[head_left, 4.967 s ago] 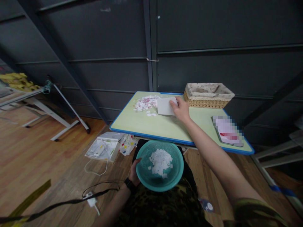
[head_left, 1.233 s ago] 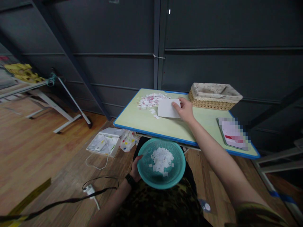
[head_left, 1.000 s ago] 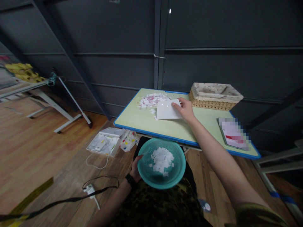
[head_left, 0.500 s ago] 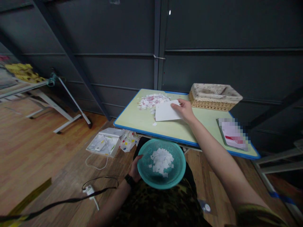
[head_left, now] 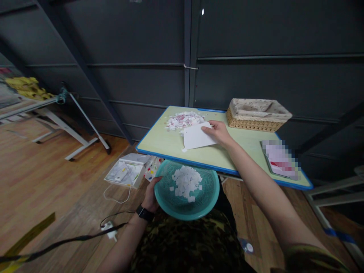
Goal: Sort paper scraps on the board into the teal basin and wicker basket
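My left hand [head_left: 152, 194] grips the left rim of a round teal plastic basket [head_left: 184, 210], its thumb over the edge. White paper scraps [head_left: 186, 182] are heaped inside it. The basket is tucked against the table's near edge, over my lap. My right hand [head_left: 218, 132] pinches a flat white card [head_left: 197, 135] by its right end, tilted over the tabletop. Just under the card's lower left corner lies a small white scrap [head_left: 184, 150]. Behind the card spreads a pile of white and pinkish paper scraps [head_left: 183, 119], partly covered by it.
The light green table [head_left: 159, 140] has a blue edge. A cloth-lined wicker basket [head_left: 257, 124] stands at its back right, and a flat, partly blurred tablet-like object [head_left: 280, 159] lies nearer. Left on the floor are an open white box [head_left: 125, 172], a power strip [head_left: 108, 229] and a black cable [head_left: 71, 239].
The teal basket, with my left hand on its rim, has moved forward and left, up to the table edge. My right hand has shifted the card slightly left and toward me.
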